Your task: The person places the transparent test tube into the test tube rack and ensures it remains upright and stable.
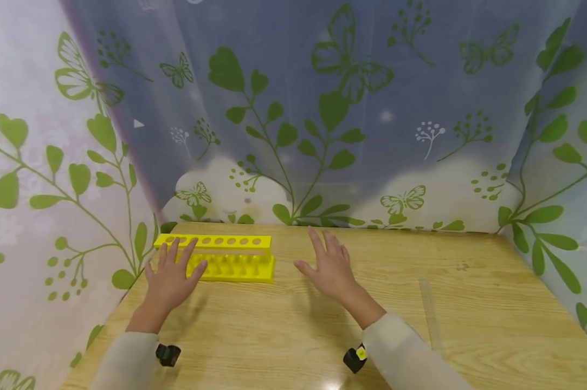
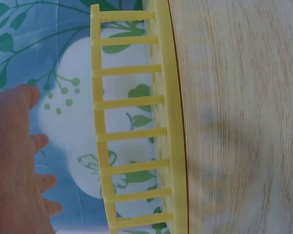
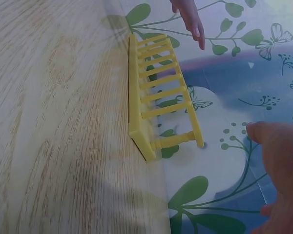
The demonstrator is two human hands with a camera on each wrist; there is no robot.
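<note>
A yellow test tube rack (image 1: 234, 269) stands at the back left of the wooden table, with a row of round holes in its top bar and upright pegs along its base. My left hand (image 1: 173, 279), fingers spread, hovers in front of the rack's left part and hides some of it in the head view. In the left wrist view the rack (image 2: 173, 122) stands apart from the fingers. To the right of the rack my right hand (image 1: 331, 269) is held over the table with fingers spread. Neither hand holds anything.
A strip of clear tape (image 1: 430, 314) lies on the table (image 1: 254, 336) at the right. Curtains (image 1: 293, 124) printed with leaves and butterflies enclose the back and both sides. Black wrist cameras (image 1: 168, 355) are worn below each sleeve.
</note>
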